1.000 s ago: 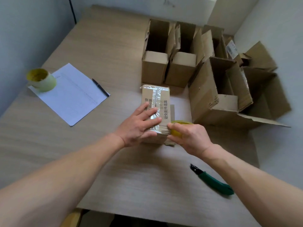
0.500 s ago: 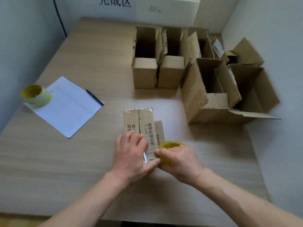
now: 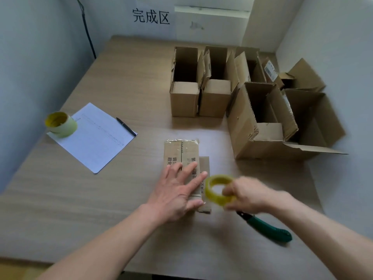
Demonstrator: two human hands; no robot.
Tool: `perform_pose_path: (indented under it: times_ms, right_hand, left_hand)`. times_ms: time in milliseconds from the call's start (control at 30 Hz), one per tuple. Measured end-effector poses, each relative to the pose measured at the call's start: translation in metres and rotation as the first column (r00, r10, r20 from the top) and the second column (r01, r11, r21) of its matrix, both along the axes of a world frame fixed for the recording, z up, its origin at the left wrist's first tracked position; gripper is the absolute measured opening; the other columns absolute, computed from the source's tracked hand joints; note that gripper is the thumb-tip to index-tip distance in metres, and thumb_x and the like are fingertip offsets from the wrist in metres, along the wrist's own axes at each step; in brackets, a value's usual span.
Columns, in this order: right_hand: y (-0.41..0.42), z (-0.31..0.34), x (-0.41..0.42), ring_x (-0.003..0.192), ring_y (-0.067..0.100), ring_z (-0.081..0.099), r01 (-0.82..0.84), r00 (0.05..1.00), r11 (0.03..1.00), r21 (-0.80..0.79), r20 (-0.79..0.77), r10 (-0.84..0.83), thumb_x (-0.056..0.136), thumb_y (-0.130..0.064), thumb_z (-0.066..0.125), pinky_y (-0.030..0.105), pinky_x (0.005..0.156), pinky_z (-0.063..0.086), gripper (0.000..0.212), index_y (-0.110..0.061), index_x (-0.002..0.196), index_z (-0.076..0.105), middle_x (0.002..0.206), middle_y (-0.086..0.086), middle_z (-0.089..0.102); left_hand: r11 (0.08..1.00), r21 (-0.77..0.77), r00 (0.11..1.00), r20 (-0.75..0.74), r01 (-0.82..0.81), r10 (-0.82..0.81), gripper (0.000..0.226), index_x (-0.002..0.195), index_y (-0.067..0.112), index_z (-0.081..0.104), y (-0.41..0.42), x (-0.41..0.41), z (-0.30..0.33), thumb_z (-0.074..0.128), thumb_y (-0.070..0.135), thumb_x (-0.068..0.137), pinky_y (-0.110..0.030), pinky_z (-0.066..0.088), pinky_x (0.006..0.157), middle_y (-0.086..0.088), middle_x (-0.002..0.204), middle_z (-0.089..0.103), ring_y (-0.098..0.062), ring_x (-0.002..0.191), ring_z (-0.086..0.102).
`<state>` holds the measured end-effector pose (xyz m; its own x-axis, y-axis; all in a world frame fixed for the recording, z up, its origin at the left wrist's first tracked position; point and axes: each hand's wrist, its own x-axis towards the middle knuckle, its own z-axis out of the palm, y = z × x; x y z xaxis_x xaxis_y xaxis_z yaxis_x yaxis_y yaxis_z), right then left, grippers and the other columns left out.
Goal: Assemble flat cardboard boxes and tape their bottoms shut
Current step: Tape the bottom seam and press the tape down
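Note:
A small cardboard box [image 3: 181, 152] stands bottom-up near the table's front middle, its printed flaps closed and covered with clear tape. My left hand [image 3: 177, 193] lies flat on the near part of its taped bottom, fingers spread and straight. My right hand [image 3: 248, 195] grips a roll of clear yellowish tape [image 3: 219, 189] just right of the box, lifted a little off the table and blurred by motion.
A green utility knife [image 3: 266, 226] lies on the table under my right wrist. Several assembled open boxes [image 3: 214, 98] stand at the back right. A second tape roll [image 3: 60, 124], a paper sheet [image 3: 96, 136] and a pen [image 3: 126, 126] sit at the left.
My right hand has pulled the tape roll away from the box to the right. My left hand has opened flat on the box bottom. The view has tilted up, showing the knife again.

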<state>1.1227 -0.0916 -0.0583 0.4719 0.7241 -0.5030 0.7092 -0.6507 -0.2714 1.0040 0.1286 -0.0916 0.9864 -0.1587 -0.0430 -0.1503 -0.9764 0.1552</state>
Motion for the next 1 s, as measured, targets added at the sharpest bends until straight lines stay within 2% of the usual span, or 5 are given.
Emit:
perform_pose_path:
  times_ms: [67, 133, 433, 733, 1000]
  right_hand:
    - [0.023, 0.005, 0.013, 0.077, 0.022, 0.061, -0.078, 0.916, 0.997, -0.003, 0.394, 0.072, 0.082, -0.058, 0.056, 0.028, 0.058, 0.033, 0.033, -0.027, 0.087, 0.063, 0.073, -0.003, 0.059]
    - [0.044, 0.008, 0.016, 0.081, 0.025, 0.06, -0.119, 0.868, 0.991, 0.056, 0.49, 0.076, 0.082, -0.055, 0.057, 0.029, 0.056, 0.034, 0.032, -0.024, 0.078, 0.062, 0.065, -0.003, 0.049]
    - [0.04, 0.009, 0.004, 0.095, 0.025, 0.055, -0.134, 0.837, 0.979, 0.152, 0.546, 0.03, 0.086, -0.051, 0.055, 0.032, 0.063, 0.029, 0.032, -0.022, 0.08, 0.066, 0.079, -0.002, 0.063]
    - [0.039, 0.007, -0.014, 0.108, 0.024, 0.054, -0.052, 0.853, 0.979, 0.196, 0.519, -0.059, 0.085, -0.045, 0.059, 0.032, 0.068, 0.041, 0.031, -0.018, 0.094, 0.069, 0.093, 0.001, 0.067]
    - [0.036, 0.013, -0.014, 0.089, 0.029, 0.058, -0.156, 0.825, 0.948, 0.279, 0.565, -0.031, 0.086, -0.049, 0.062, 0.033, 0.061, 0.036, 0.038, -0.013, 0.084, 0.073, 0.079, 0.006, 0.068]
  left_hand:
    - [1.0, -0.011, 0.996, -0.082, 0.026, -0.027, 0.088, 0.155, 0.034, 0.001, 0.004, 0.008, 0.001, 0.034, 0.076, 0.084, -0.045, 0.016, 0.114, 0.006, 0.16, 0.015, -0.03, 0.134, 0.021]
    - [0.999, -0.053, 0.996, -0.094, 0.002, -0.007, 0.1, 0.155, 0.028, -0.003, 0.007, 0.014, 0.004, 0.044, 0.075, 0.08, -0.041, 0.016, 0.112, 0.007, 0.153, 0.024, -0.026, 0.132, 0.024]
    - [1.0, -0.023, 0.99, -0.141, 0.013, -0.016, 0.067, 0.117, 0.03, 0.039, -0.011, 0.034, 0.031, 0.056, 0.062, 0.06, -0.049, 0.039, 0.089, 0.007, 0.134, 0.032, -0.024, 0.119, 0.033]
    - [0.998, -0.01, 0.963, -0.26, -0.069, 0.064, 0.09, 0.144, 0.047, 0.008, -0.027, 0.053, 0.039, 0.059, 0.06, 0.071, -0.046, 0.047, 0.084, 0.0, 0.123, 0.053, -0.033, 0.111, 0.054]
    - [0.947, -0.071, 0.884, -0.388, -0.312, 0.262, 0.072, 0.134, 0.051, 0.049, -0.025, 0.07, 0.041, 0.076, 0.055, 0.067, -0.035, 0.044, 0.09, 0.012, 0.125, 0.061, -0.02, 0.119, 0.054]
